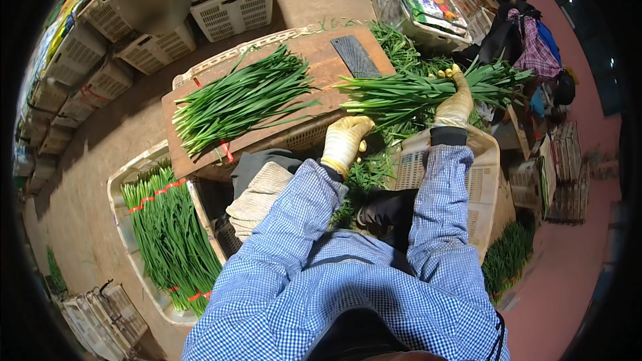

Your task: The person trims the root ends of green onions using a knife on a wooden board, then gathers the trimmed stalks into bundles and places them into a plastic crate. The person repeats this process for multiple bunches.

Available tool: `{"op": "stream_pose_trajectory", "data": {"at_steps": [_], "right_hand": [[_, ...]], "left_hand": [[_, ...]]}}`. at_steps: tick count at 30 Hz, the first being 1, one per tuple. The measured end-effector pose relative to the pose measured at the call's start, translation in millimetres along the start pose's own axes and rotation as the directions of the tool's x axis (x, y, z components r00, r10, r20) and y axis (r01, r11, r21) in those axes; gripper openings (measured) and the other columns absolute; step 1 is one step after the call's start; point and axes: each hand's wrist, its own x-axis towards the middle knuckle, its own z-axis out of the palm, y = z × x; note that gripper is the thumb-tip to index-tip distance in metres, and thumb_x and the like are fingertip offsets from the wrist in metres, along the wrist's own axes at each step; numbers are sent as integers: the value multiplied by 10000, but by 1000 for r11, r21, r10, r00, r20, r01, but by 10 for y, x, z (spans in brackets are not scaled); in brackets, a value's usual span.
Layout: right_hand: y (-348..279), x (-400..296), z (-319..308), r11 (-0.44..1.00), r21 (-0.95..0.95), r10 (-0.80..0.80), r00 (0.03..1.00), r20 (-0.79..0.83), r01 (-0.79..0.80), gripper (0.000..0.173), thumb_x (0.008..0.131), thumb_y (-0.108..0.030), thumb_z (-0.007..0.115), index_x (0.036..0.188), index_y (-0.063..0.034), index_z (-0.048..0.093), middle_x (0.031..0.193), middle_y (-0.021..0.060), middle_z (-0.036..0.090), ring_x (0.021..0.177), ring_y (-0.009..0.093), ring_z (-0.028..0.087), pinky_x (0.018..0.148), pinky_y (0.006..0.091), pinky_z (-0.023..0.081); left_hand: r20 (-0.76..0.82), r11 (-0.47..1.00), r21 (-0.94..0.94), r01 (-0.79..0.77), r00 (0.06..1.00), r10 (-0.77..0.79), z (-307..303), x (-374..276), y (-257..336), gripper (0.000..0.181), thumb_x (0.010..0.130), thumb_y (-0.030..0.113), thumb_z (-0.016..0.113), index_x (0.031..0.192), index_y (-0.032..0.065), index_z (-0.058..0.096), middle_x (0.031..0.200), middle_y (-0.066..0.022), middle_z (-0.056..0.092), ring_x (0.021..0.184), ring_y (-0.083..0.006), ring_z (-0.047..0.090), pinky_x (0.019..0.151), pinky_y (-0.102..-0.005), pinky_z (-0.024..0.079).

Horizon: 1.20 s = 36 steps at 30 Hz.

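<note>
A loose bunch of garlic chives (pixel 396 93) stretches off the right end of a wooden board, pale stem ends to the left. Around its leafy part, my right hand (pixel 454 98) in a yellowed work glove is closed, thumb uppermost. My left hand (pixel 347 141), gloved alike, is just below the stem ends with its fingers curled; whether it grips any stems is hidden. On the wooden board (pixel 328 72) lies a second pile of chives (pixel 246 95). A dark ridged rubber-like mat (pixel 355 56) is at the board's far right, beside the held bunch.
Red-banded chives (pixel 170 235) fill a crate at the left. A plastic crate (pixel 476 200) stands by my right forearm, and cloths (pixel 261 195) hang below the board. Loose greens (pixel 396 42) are heaped behind. Stacked crates (pixel 233 10) line the far left; people (pixel 526 35) sit at the right.
</note>
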Motion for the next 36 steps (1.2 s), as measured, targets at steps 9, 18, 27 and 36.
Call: {"op": "stream_pose_trajectory", "data": {"at_steps": [9,18,27,36], "right_hand": [[11,-268,38,996,-12,-85,994,-65,84,106,853,-58,720,919,7,667,794,79,624,664,228,618,645,394,588],[64,89,-360,999,26,-25,996,-83,27,93,835,-45,722,858,-20,635,776,73,621,672,211,602,708,407,570],[-333,91,-479,998,-33,49,985,-163,-55,200,843,-260,686,957,-98,657,973,93,687,834,273,646,817,460,549],[-292,-64,-465,1000,-3,4,988,-157,-4,166,848,-233,691,908,-86,643,916,98,683,790,263,647,785,463,567]], "left_hand": [[-3,987,-44,153,988,-153,209,385,-129,148,876,213,670,836,76,630,508,18,458,350,-115,344,351,-284,329],[654,962,136,-238,750,93,526,-380,239,123,858,170,696,855,49,717,778,-23,656,559,-71,535,490,-234,444],[662,-104,684,-722,554,505,-463,328,-456,104,854,78,599,874,61,700,783,-114,682,736,-264,652,722,-360,516],[16,952,163,-260,965,261,68,-63,-67,186,900,144,653,994,-7,705,889,-55,686,588,-108,561,525,-239,462]]}}
